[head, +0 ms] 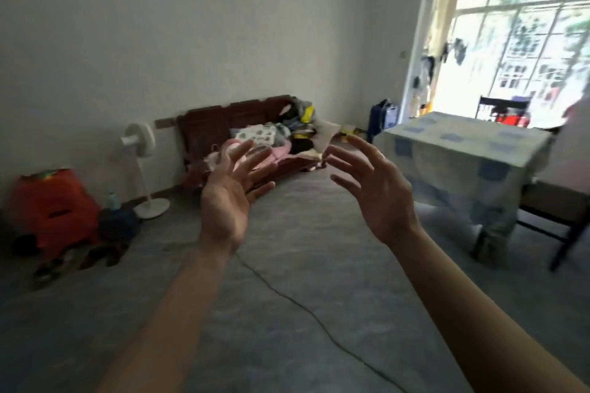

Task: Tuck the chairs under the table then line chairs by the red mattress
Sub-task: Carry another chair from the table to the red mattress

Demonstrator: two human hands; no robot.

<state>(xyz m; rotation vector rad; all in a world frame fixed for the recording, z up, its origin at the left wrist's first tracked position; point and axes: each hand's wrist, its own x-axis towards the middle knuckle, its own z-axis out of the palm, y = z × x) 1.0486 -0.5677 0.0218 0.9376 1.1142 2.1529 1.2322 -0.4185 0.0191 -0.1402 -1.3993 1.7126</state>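
My left hand (228,193) and my right hand (373,188) are raised in front of me, palms facing each other, fingers spread, holding nothing. At the right stands a table (463,150) under a pale blue-patterned cloth. A dark chair (555,214) is pushed partly under its near right side. Another dark chair back (488,105) shows behind the table by the bright window. A folded red mattress (54,204) leans by the left wall. Both hands are far from the chairs.
A dark wooden sofa (217,128) piled with clothes stands against the far wall. A white standing fan (143,163) is beside it, and its cord (287,297) runs across the grey floor. Shoes (102,252) lie near the mattress. A blue bag (383,118) sits by the doorway.
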